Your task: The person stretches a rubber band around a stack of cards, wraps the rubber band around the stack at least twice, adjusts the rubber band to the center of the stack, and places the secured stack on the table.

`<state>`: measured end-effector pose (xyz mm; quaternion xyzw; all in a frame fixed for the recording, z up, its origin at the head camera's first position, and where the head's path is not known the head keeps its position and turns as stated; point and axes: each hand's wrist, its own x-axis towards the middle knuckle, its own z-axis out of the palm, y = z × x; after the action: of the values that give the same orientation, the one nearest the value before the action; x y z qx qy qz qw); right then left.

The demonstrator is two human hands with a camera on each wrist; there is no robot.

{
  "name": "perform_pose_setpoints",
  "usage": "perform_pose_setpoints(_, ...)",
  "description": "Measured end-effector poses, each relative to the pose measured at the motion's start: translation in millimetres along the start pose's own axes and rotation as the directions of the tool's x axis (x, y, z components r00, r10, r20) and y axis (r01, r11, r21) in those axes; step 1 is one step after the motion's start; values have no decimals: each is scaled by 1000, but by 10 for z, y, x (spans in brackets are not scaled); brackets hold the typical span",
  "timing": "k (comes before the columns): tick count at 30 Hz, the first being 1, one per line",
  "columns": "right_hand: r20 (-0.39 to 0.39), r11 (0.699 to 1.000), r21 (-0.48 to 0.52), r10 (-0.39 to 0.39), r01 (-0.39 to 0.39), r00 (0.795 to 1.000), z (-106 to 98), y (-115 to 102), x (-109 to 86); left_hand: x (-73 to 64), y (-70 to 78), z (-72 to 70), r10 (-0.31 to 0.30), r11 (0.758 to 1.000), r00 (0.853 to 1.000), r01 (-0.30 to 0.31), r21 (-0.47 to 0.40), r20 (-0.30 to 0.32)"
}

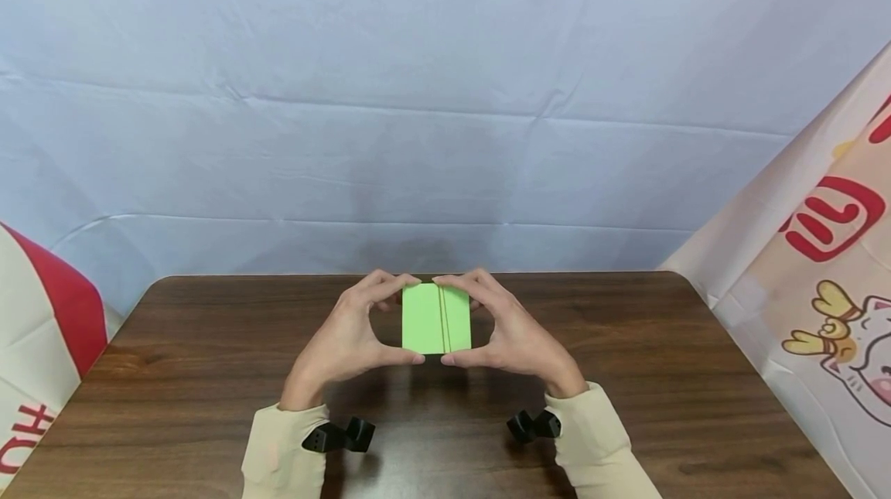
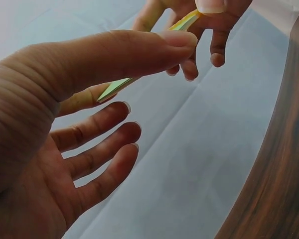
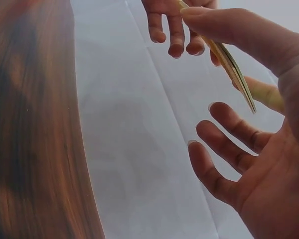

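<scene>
Behind the green folded paper [image 1: 436, 319], both hands' index fingertips hide.

- Setting: improvised recording booth, not a furnished room.
- Far side: pale blue creased cloth backdrop [image 1: 431, 97], hung as a wall behind the table.
- Centre: dark wood-grain table [image 1: 209, 375].
- Left and right: printed plastic sheets, red-and-white [image 1: 42, 329] and cartoon-cat [image 1: 828, 305], screening the sides.
</scene>
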<state>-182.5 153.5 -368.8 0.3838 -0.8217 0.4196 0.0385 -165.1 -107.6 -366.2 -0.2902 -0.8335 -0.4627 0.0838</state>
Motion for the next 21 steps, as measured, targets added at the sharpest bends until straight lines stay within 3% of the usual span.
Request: perform_pose_setpoints(21, -33, 999, -41, 2, -3, 999, 0, -20, 0, 4, 1, 4, -11, 1000, 1000, 11, 0, -2)
